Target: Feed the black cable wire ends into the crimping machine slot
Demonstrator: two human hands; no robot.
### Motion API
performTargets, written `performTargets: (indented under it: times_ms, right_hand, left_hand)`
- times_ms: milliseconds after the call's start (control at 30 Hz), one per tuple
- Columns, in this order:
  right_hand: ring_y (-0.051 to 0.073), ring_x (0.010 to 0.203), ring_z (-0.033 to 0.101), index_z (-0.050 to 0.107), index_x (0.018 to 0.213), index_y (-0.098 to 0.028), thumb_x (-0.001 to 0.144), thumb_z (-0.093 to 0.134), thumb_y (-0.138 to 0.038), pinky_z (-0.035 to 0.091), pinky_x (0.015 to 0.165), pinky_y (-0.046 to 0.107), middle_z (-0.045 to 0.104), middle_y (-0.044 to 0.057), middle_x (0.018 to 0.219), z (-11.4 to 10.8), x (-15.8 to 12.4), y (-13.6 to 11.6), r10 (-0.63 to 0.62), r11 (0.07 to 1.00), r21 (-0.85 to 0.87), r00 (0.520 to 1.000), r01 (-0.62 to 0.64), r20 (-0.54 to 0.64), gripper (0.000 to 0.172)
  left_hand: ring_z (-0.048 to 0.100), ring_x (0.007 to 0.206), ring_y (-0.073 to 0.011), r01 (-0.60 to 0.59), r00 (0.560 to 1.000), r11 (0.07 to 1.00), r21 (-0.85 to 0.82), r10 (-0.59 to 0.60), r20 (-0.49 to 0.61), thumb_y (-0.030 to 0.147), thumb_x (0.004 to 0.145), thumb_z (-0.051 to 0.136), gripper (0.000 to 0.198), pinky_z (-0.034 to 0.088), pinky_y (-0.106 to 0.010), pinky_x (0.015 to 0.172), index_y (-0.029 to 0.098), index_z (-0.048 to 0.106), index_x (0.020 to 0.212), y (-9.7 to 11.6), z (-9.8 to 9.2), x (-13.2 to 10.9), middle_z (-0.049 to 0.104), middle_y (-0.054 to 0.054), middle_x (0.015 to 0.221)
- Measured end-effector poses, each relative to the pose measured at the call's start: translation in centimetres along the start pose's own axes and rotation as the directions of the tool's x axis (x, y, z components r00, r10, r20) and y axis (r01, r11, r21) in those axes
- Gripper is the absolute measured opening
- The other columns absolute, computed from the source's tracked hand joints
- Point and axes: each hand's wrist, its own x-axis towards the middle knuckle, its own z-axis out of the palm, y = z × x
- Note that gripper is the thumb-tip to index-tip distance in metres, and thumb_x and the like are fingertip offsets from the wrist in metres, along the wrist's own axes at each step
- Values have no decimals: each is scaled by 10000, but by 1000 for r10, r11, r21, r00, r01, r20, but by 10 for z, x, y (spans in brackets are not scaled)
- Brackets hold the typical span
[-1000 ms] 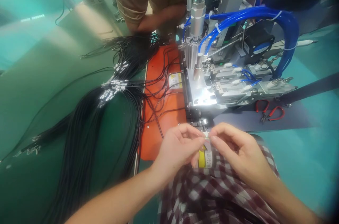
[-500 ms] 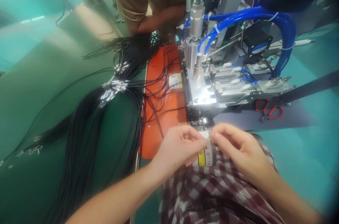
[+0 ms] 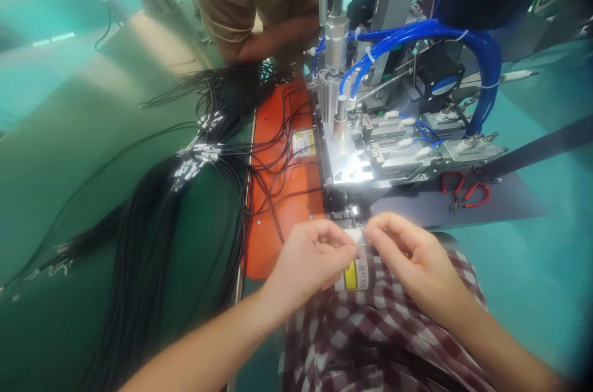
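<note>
Fingertip work at the front edge of a pneumatic fixture (image 3: 352,163). Left hand (image 3: 309,259) and right hand (image 3: 410,256) meet thumb to forefinger, both pinched closed on a small part (image 3: 361,248). The fingers hide most of it, so what it is cannot be told. The part sits between the two hands, just in front of the fixture's lower block and directly above a labelled cylinder (image 3: 356,275) bearing a yellow-and-white sticker, over checked cloth (image 3: 370,330). To the left, an orange plate (image 3: 278,207) carries loops of the black cables (image 3: 152,237), whose metal-tipped ends fan out over the green bench (image 3: 69,133). Blue hoses (image 3: 417,31) arch over the fixture, and red-handled pliers (image 3: 463,191) lie to its right. A co-worker's hand (image 3: 273,40) rests at the far end of the bundle.

Risk, as a judgement: the grip is by fingertips alone, so a slight slackening could drop the part into the cloth or under the fixture. A tug on the bundle from the far end could drag a cable across the hands.
</note>
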Motion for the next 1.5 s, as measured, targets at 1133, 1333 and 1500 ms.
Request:
performTargets:
  times_ms: [1133,1333,1500]
  right_hand:
    - [93,502,389,571,751,-190,818,620,-379,331,461,210,477,-48,588,19,-4,-2,210,908,363,977,-210,40,206]
    - [111,523,456,597,757,-183,794,648,-380,360,464,218,516,-27,606,26,-5,-3,235,896,395,972,-205,-28,207]
    - [109,520,453,582,715,-185,790,639,-340,380,476,221,495,-33,599,25,-2,-7,200,921,354,977,-163,-71,181]
  left_hand:
    - [305,379,-29,-24,996,974,-227,43,77,220,797,625,95,172,-185,409,164,548,789,-4,-4,2,361,98,463]
    - [270,401,-33,-28,993,960,-279,58,100,220,820,583,79,173,-212,448,156,539,804,-7,-6,5,358,93,471]
    - [275,386,-43,-8,996,969,-245,29,81,219,807,600,87,173,-212,439,165,533,801,-5,-4,5,345,101,432]
